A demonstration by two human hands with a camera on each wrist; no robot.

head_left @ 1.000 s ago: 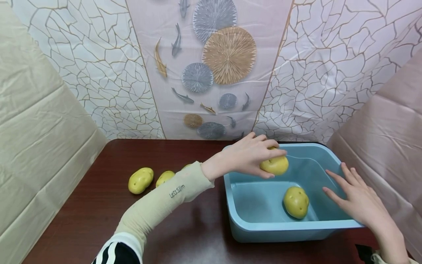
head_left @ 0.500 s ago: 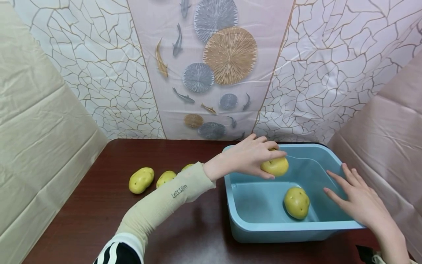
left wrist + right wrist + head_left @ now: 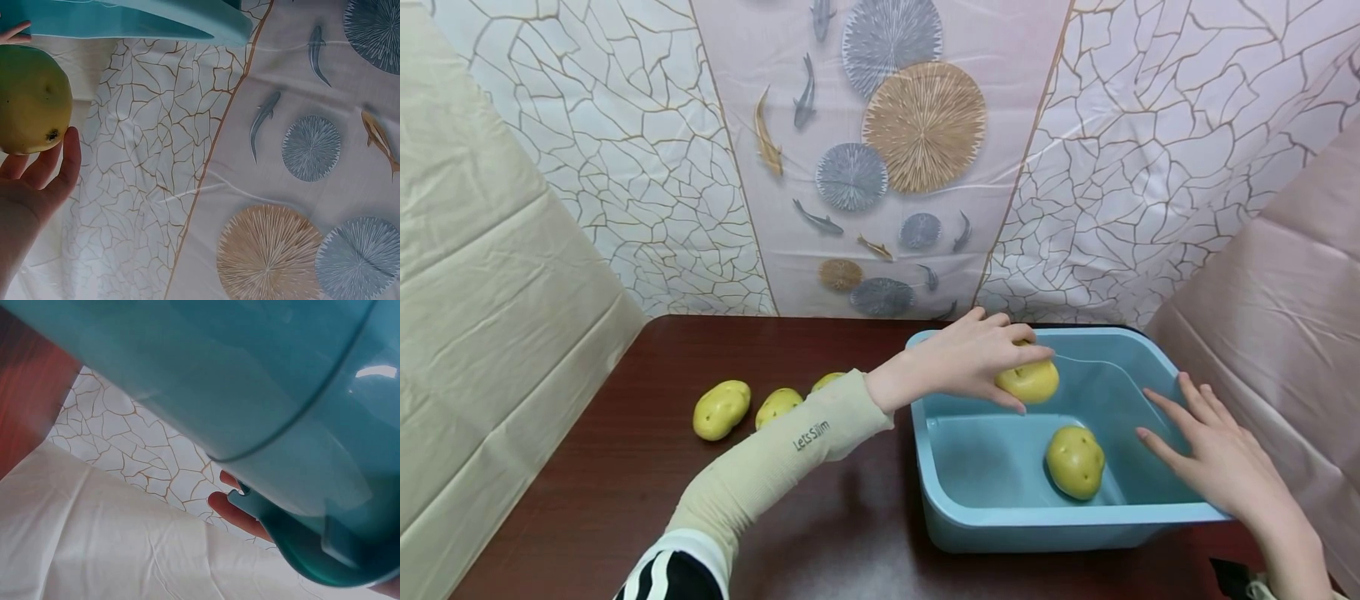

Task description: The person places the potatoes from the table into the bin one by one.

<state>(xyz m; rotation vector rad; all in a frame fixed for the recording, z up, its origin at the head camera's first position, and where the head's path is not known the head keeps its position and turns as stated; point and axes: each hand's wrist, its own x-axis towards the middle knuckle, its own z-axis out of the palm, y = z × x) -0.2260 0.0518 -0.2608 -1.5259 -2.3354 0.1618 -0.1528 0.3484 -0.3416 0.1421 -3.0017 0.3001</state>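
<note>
My left hand (image 3: 967,357) holds a yellow potato (image 3: 1032,382) above the left back part of a blue plastic tub (image 3: 1011,515). In the left wrist view, curled fingers touch the underside of this potato (image 3: 32,100), which shows a dark spot. A second potato (image 3: 1075,462) lies on the tub's floor. Over the tub's right rim, my right hand (image 3: 1221,454) rests with its fingers spread and fairly straight. Two of its fingers (image 3: 240,515) show outside the tub wall (image 3: 206,387) in the right wrist view.
Left of the tub on the dark brown table (image 3: 625,483) lie a potato (image 3: 721,410), another potato (image 3: 778,406) and a third potato (image 3: 827,380), the last two partly behind the left sleeve (image 3: 790,446). A patterned cloth (image 3: 880,167) hangs behind the table.
My left hand and the potato in it have sunk very slightly. The right hand stays on the rim, and the other potatoes have not moved.
</note>
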